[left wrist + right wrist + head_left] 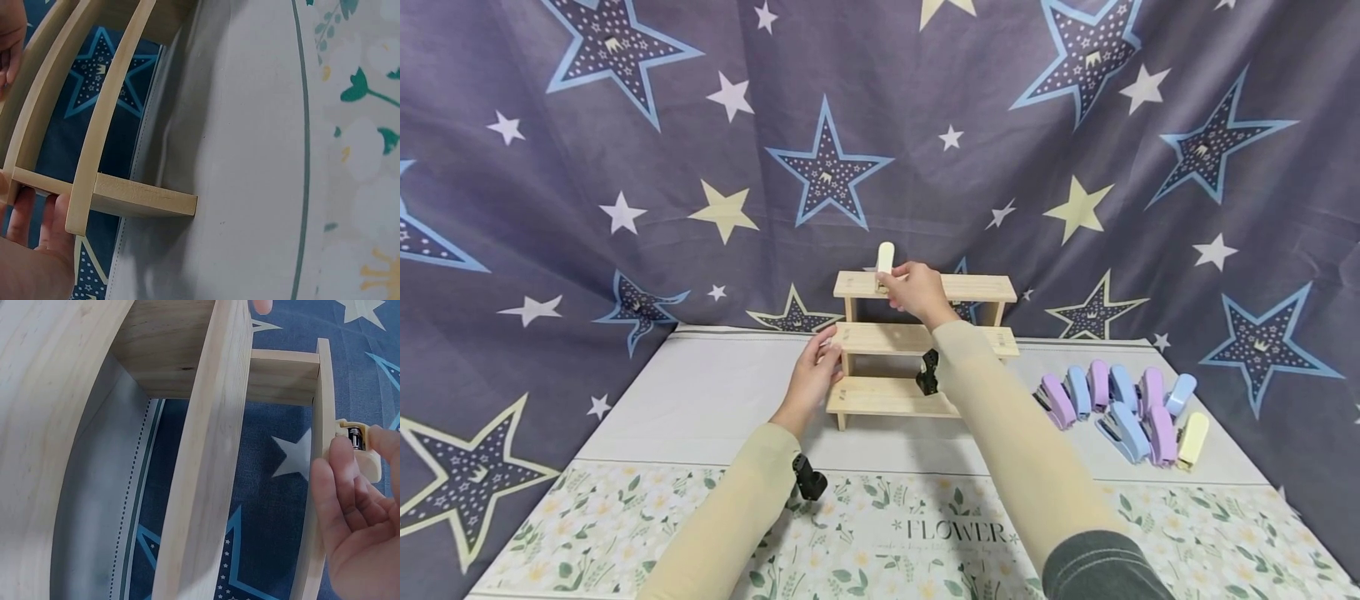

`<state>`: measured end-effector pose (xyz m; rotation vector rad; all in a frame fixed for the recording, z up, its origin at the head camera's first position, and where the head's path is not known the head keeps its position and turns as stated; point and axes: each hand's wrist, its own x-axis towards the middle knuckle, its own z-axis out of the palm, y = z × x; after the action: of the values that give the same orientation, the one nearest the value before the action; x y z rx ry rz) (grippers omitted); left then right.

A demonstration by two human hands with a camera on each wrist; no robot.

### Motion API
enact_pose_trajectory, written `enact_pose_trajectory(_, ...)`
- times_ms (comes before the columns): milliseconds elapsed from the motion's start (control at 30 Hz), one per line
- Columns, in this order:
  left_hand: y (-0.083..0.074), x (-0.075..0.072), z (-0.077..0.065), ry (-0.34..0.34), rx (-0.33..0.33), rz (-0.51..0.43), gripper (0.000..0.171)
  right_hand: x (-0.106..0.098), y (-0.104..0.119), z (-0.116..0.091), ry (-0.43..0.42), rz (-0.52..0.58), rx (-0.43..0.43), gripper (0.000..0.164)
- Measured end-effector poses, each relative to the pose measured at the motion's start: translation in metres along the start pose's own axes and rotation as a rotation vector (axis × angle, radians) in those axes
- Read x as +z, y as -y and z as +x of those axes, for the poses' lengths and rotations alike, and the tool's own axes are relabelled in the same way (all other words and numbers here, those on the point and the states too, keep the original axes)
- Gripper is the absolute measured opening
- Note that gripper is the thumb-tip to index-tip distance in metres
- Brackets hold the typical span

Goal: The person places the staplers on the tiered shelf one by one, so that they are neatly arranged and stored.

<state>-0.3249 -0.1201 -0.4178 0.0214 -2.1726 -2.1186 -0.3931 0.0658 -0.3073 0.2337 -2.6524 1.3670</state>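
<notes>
A three-tier wooden shelf [887,337] stands at the back of the table. At the left end of its top tier, my right hand [917,292] pinches a pale yellow stapler [886,256], which stands upright over the board. The right wrist view shows the stapler's end [370,465] between thumb and fingers, right at the top board's edge. My left hand [812,367] grips the left end of the middle tier; in the left wrist view its fingers [55,219] reach under that board, with the thumb partly cut off by the frame edge.
Several purple and blue staplers [1123,392] lie grouped on the right of the table, with one pale yellow stapler [1192,440] at the group's right side. A star-patterned curtain [925,200] hangs right behind the shelf. Floral cloth [602,525] covers the table's front.
</notes>
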Motion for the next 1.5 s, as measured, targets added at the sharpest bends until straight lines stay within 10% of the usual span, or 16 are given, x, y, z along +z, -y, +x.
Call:
enact_pose_trajectory(667, 0.004, 0.0, 0.003, -0.011, 0.0, 0.006, 0.044, -0.003, -0.007, -0.006, -0.004, 0.027, -0.044, 0.056)
enact_pose_trajectory(1500, 0.003, 0.0, 0.0, -0.017, 0.012, 0.002, 0.043, -0.097, -0.08, -0.053, 0.069, -0.244, -0.182, 0.028)
